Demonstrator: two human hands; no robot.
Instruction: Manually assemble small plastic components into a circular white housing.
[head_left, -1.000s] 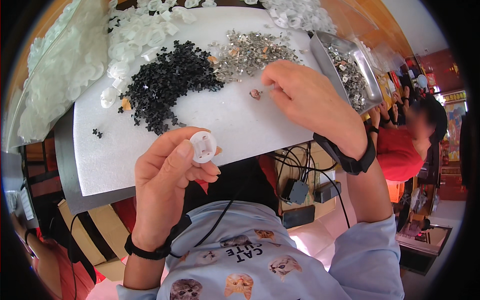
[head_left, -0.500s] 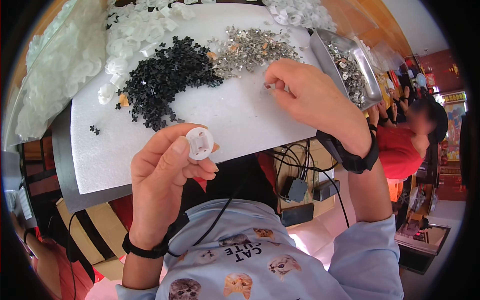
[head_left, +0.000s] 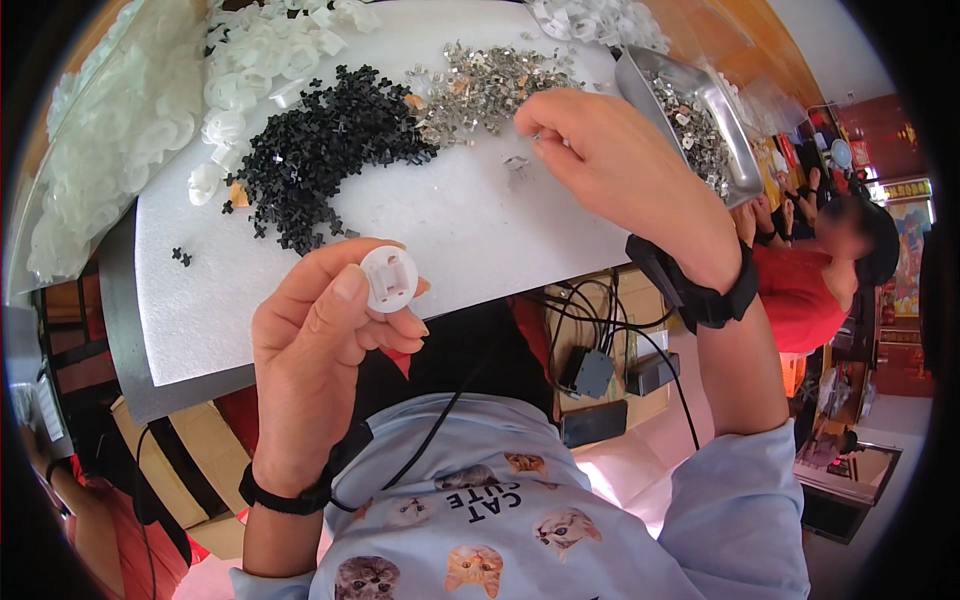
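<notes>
At the near edge of the white sheet (head_left: 440, 235), the left hand (head_left: 310, 340) has thumb and forefinger clamped on a white round piece (head_left: 390, 279), which stands out to the right of the thumb tip, its recessed face turned up where I can see it. Over toward the right, the right hand (head_left: 620, 165) hangs above the sheet with thumb and forefinger drawn close; whether they pinch something, I cannot tell from here. Just beside those fingertips, on the near side, lies a small shiny piece (head_left: 516, 163). A scatter of metal bits (head_left: 490, 85) spreads just beyond them, and next to it, straight out past the left hand, sits a heap of black cross-shaped pieces (head_left: 330, 150). Farther off to the left come loose translucent white parts (head_left: 255, 60) and a bulging clear bag (head_left: 115, 140). Past the right hand stands a metal tray (head_left: 742, 150) holding more bits.
</notes>
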